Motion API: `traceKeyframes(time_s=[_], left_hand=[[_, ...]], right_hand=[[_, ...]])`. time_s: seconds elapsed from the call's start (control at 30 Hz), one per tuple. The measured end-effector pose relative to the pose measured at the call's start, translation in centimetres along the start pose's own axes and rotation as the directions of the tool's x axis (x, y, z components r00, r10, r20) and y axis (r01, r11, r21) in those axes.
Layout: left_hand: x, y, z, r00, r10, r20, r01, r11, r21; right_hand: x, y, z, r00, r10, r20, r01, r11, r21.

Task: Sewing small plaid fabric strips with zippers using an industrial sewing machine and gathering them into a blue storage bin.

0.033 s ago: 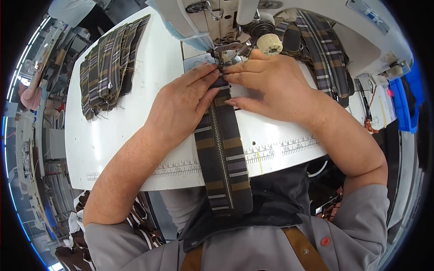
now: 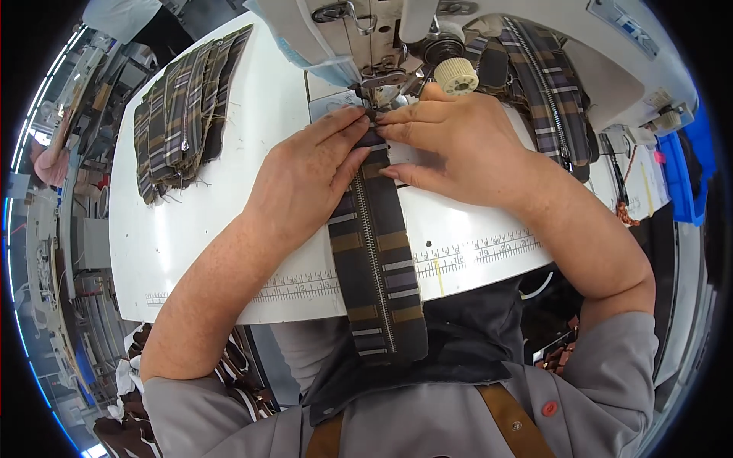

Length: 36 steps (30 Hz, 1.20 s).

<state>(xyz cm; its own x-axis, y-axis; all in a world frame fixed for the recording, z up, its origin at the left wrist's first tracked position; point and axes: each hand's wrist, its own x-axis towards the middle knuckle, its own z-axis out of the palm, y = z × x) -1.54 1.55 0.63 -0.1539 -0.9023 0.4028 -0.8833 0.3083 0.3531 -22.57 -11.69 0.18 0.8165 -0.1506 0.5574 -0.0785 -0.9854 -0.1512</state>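
Observation:
A long dark plaid fabric strip with a metal zipper (image 2: 369, 244) runs from under the sewing machine's presser foot (image 2: 372, 98) toward me, its near end hanging past the table edge onto my apron. At the strip's left side, my left hand (image 2: 309, 164) has its fingers together and closed on the cloth, thumb lying by the zipper. From the right, my right hand (image 2: 458, 145) holds the strip close to the presser foot, fingertips pressing it and thumb at its right edge. Both hands' fingertips nearly meet there, hiding the far end of the strip.
Plaid zippered pieces with frayed edges (image 2: 187, 111) lie in a pile on the left of the white table (image 2: 229, 229). More such pieces (image 2: 542, 91) rest at the right, under the machine arm. A cream knob (image 2: 456, 75) sits above my right hand. Blue bins (image 2: 682, 179) stand far right.

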Motion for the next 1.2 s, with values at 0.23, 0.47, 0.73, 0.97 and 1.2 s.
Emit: traceKeyframes(time_s=[0.23, 0.47, 0.73, 0.97, 1.2], left_hand=[[0.51, -0.42, 0.15, 1.000, 0.018, -0.014, -0.018, 1.000, 0.018], [0.28, 0.24, 0.32, 1.000, 0.024, 0.002, -0.024, 1.000, -0.004], [0.26, -0.34, 0.17, 0.996, 0.080, -0.028, -0.077, 0.992, 0.099], [0.07, 0.08, 0.23, 0.999, -0.034, -0.023, 0.033, 0.997, -0.065], [0.13, 0.09, 0.16, 1.000, -0.020, -0.022, 0.019, 0.998, -0.055]], right_hand=[[0.28, -0.35, -0.33, 0.999, 0.034, 0.019, -0.033, 0.999, -0.038], [0.04, -0.17, -0.19, 1.000, 0.007, 0.005, -0.007, 0.999, -0.040], [0.11, -0.58, -0.03, 1.000, 0.023, 0.022, -0.022, 0.998, -0.059], [0.09, -0.63, -0.14, 1.000, 0.015, 0.012, -0.014, 0.998, -0.069], [0.03, -0.70, -0.26, 0.999, 0.028, 0.026, -0.026, 0.997, -0.067]])
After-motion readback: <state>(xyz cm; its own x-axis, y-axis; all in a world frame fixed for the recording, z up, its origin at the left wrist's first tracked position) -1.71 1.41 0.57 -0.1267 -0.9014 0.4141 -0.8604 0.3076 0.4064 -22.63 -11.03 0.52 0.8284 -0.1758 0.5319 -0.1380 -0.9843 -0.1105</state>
